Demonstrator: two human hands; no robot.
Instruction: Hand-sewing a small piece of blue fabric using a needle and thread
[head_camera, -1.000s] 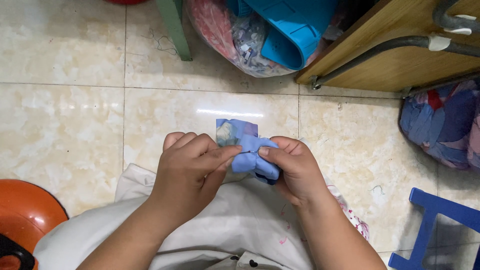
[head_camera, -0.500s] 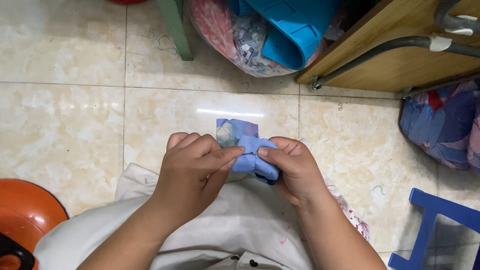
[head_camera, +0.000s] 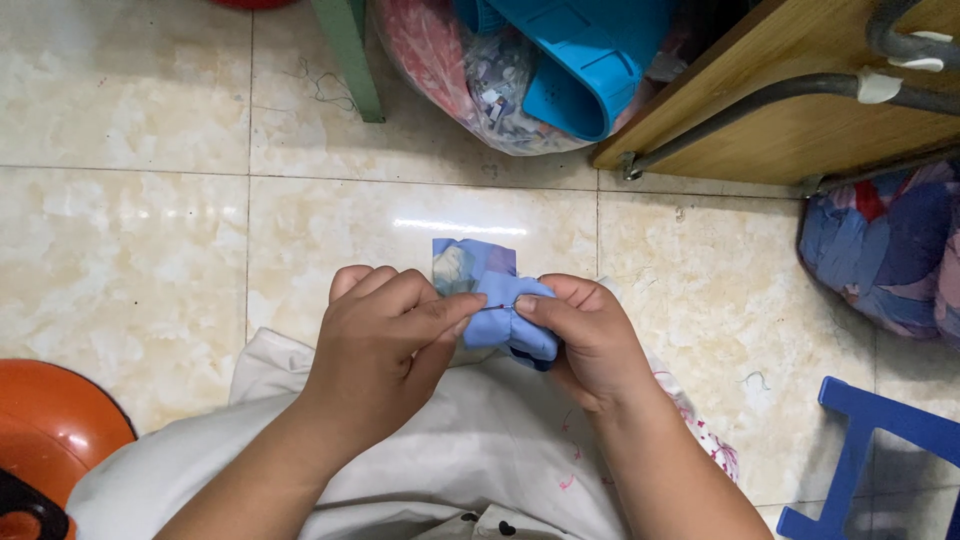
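Observation:
My two hands meet over my lap above a beige tiled floor. My right hand (head_camera: 585, 335) grips a small bunched piece of light blue cloth (head_camera: 500, 310), folded and puffed between thumb and fingers. My left hand (head_camera: 390, 340) pinches a thin needle (head_camera: 497, 307) at the cloth's edge, thumb and forefinger closed on it. A flat corner of the blue cloth sticks up past my fingers. White fabric (head_camera: 470, 450) covers my lap beneath both hands.
A clear bag of cloth scraps (head_camera: 470, 70) and blue plastic items (head_camera: 580, 60) lie at the top. A wooden board with a grey metal tube (head_camera: 800, 110) stands top right, a bundle of blue and red cloth (head_camera: 890, 250) right, a blue stool (head_camera: 860, 450) bottom right, an orange bowl (head_camera: 50, 440) bottom left.
My left thumb and forefinger have slid slightly right to the cloth's edge. The hands and cloth otherwise stay in place.

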